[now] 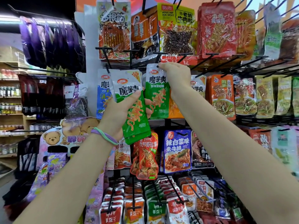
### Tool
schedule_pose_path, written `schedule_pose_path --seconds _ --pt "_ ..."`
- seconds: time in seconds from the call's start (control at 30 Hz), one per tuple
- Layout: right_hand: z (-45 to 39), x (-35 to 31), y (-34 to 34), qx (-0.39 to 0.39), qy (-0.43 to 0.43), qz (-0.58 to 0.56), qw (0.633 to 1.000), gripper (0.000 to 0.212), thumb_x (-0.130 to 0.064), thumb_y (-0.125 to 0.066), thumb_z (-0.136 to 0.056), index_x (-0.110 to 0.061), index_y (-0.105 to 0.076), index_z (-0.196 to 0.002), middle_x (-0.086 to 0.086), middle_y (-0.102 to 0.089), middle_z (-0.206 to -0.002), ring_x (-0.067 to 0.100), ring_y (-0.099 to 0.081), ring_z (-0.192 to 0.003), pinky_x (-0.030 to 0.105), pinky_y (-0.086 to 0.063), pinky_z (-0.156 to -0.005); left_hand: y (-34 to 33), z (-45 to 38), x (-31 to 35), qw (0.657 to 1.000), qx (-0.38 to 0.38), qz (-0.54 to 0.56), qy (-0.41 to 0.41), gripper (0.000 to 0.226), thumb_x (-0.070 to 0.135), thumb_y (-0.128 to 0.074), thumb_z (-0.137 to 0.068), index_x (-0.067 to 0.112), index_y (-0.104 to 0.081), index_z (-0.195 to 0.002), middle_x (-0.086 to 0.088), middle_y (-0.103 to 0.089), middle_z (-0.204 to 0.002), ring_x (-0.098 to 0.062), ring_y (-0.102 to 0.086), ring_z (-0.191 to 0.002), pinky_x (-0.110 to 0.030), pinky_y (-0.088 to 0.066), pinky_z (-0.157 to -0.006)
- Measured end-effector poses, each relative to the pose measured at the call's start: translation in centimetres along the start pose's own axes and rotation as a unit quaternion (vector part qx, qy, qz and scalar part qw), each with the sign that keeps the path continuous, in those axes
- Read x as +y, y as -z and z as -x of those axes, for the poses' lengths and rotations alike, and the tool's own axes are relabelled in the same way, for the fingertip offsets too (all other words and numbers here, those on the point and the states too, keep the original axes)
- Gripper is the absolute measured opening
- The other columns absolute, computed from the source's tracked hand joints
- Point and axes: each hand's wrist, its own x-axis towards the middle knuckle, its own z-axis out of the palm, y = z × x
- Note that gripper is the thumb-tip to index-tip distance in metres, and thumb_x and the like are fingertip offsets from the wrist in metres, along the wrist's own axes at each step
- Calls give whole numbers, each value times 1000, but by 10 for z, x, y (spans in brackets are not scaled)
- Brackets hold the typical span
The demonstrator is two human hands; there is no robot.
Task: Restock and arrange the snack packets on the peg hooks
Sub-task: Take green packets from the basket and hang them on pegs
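Observation:
My left hand (117, 110) grips a small stack of green-and-white snack packets (132, 107), tilted, in front of the rack. My right hand (175, 75) pinches the top corner of another green-and-white packet (157, 92) at its hang hole, right at the tip of a black peg hook (159, 54). Whether the hole sits on the hook is hidden by my fingers. A blue-and-white packet (103, 94) hangs to the left, and an orange one (174, 109) shows behind the right-hand packet.
The black wire rack carries rows of snack packets above (176, 29), to the right (223, 96) and below (177, 151). Long bare peg hooks (208, 60) jut out toward me at the upper right. Purple packets (51, 42) and a bear-printed display (53, 138) stand left.

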Motion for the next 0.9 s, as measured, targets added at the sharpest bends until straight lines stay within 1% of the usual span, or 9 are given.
schedule_pose_path --seconds 0.07,0.3,0.37,0.43,0.5,0.63,0.7,0.8,0.9 --pt "-1 -1 -1 -1 13 17 1000 9 -20 -74 -88 -15 -79 -95 -4 -72 -108 13 -59 -103 32 -39 -92 1 -1 -1 1000 -3 3 2 48 26 -60 -100 -12 -58 -129 -16 -72 -77 -27 -68 -61 -34 -59 -58" --pt "3 3 -1 -3 22 39 999 20 -20 -63 -99 -1 -70 -101 11 -70 -112 19 -57 -97 36 -46 -99 3 0 -2 1000 -5 7 4 52 27 -62 -97 -14 -57 -128 -17 -72 -77 -28 -68 -60 -34 -58 -57" --pt "6 9 1 -8 60 95 994 28 -20 -57 -101 5 -64 -92 26 -63 -87 24 -52 -71 47 -50 -76 4 0 -2 1000 -8 3 7 55 30 -64 -93 -13 -59 -127 -17 -72 -78 -28 -68 -61 -34 -58 -57" --pt "4 18 5 -12 112 140 984 13 -20 -58 -101 -8 -60 -97 6 -51 -73 12 -42 -61 28 -43 -56 5 0 -2 1000 -14 5 8 54 32 -66 -89 -10 -62 -122 -16 -72 -82 -28 -68 -63 -35 -58 -59" --pt "4 28 10 -12 172 197 965 25 -20 -62 -99 -16 -51 -122 -2 -50 -88 9 -48 -71 14 -40 -57 8 -1 0 1000 -15 12 9 46 32 -67 -86 -5 -67 -113 -15 -73 -87 -27 -69 -65 -37 -58 -63" --pt "3 52 14 76 374 408 830 40 -19 -71 -91 -15 -56 -128 12 -49 -111 28 -53 -93 35 -50 -71 13 -2 2 999 -34 17 35 34 30 -60 -95 -1 -74 -94 -15 -72 -84 -26 -67 -67 -36 -58 -65" --pt "2 55 16 47 370 479 795 36 -28 -70 -92 -18 -61 -125 14 -49 -115 30 -52 -103 39 -51 -78 15 -2 3 997 -41 31 63 42 25 -46 -100 -3 -76 -89 -18 -69 -80 -27 -65 -67 -33 -57 -64" --pt "2 53 18 -35 265 568 779 42 -39 -62 -98 -27 -54 -138 11 -43 -132 29 -51 -116 32 -42 -75 15 -3 4 996 -40 30 71 42 20 -40 -101 -13 -66 -110 -22 -72 -90 -29 -70 -69 -33 -59 -61" --pt "8 47 18 -34 277 483 830 27 -34 -53 -103 -18 -63 -123 8 -52 -116 21 -56 -91 30 -35 -69 14 -1 3 998 -51 10 41 34 12 -44 -104 -13 -59 -121 -19 -76 -104 -30 -76 -80 -37 -62 -64"
